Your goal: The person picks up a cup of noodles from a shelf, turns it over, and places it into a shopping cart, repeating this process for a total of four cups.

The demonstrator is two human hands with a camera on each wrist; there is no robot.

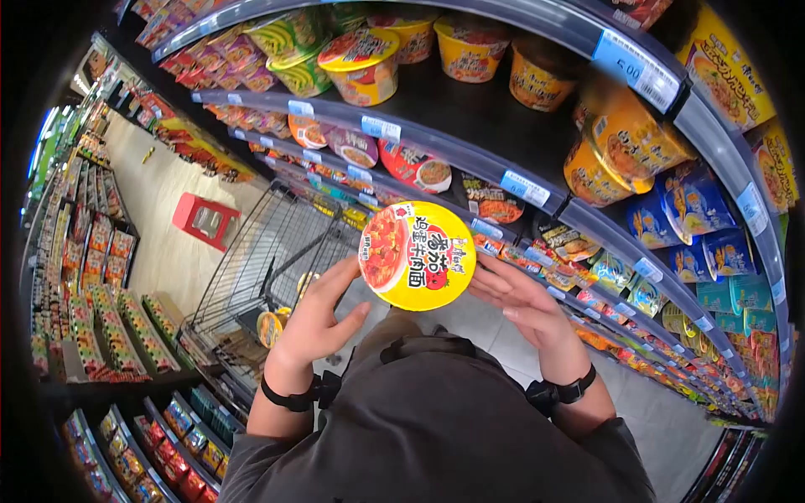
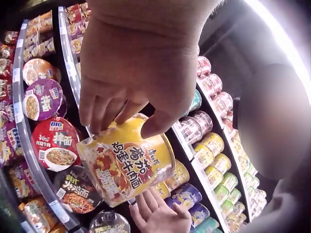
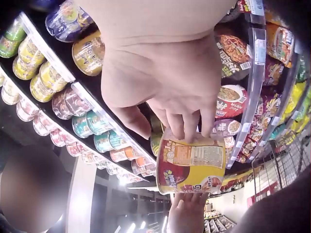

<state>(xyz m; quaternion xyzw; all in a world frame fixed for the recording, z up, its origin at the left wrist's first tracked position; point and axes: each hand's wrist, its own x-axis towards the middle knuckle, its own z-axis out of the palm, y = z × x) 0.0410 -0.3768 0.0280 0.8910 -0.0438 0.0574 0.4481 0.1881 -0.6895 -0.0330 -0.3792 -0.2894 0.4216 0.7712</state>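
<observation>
A yellow instant noodle cup is held in front of my body, its printed lid facing the head camera. My left hand grips its left side; the left wrist view shows thumb and fingers spread about the cup. On the opposite side, my right hand touches the cup with nearly straight fingers, its thumb standing apart. In the right wrist view the right fingertips rest against the cup wall, which has a printed label panel.
Shelves of noodle cups and bowls rise ahead and to the right, with price tags along their edges. A wire shopping cart stands at left, near a red stool in the aisle. More stocked shelves line the far left.
</observation>
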